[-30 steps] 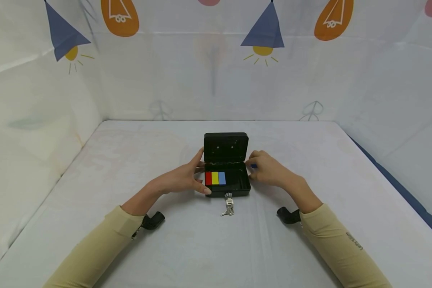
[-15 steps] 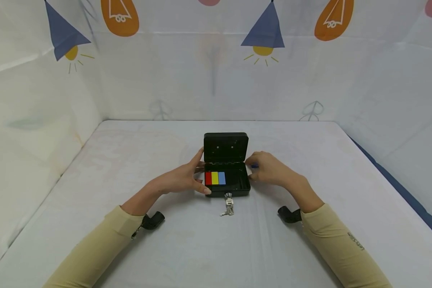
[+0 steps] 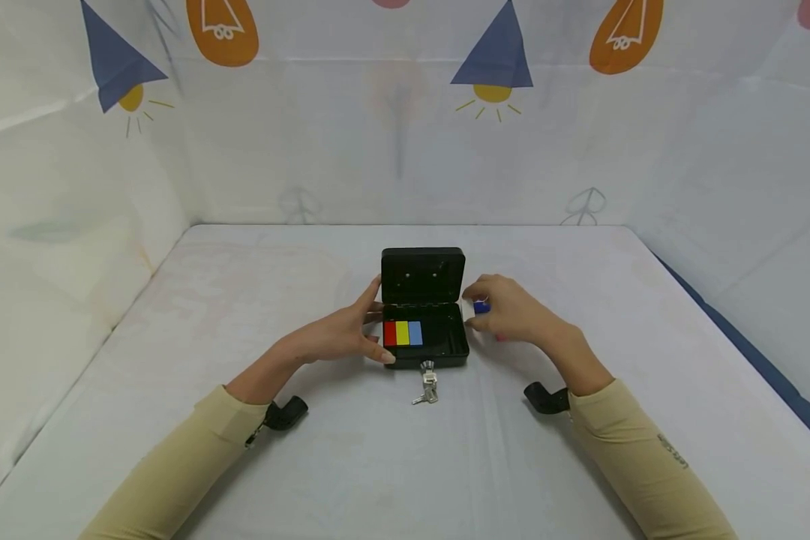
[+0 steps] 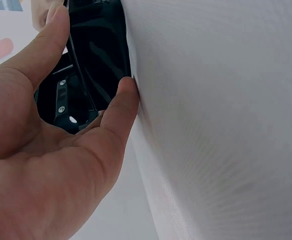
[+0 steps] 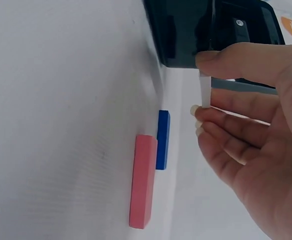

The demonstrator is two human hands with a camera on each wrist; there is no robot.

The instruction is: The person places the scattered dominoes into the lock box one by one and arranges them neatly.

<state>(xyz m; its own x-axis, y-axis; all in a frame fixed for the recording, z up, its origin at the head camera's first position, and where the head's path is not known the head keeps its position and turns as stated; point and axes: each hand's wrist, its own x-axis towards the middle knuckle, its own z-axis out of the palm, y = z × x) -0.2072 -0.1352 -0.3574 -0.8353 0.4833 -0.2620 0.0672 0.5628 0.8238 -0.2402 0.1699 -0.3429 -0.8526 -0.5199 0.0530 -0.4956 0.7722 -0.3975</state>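
A black cash box (image 3: 439, 360) stands with its lid raised. Red (image 3: 390, 334), yellow (image 3: 403, 334) and light blue (image 3: 415, 334) blocks lie side by side in its left part. My left hand (image 3: 337, 334) spans the box's left side, thumb at the front corner and fingers behind it. At the box's right side, my right hand (image 3: 513, 309) pinches a thin white block (image 5: 205, 91) between thumb and fingers. Beneath that hand, a dark blue block (image 5: 163, 140) and a pink block (image 5: 143, 182) lie on the table.
Keys (image 3: 430, 386) hang from the lock at the box's front. A white cloth covers the table (image 3: 297, 262), with printed white sheets (image 3: 351, 135) behind and at both sides. Black wrist cameras (image 3: 286, 413) sit under both forearms.
My right hand has shifted slightly up and right, a little off the box's side, and the dark blue and pink blocks show more. My left hand and the box have stayed put.
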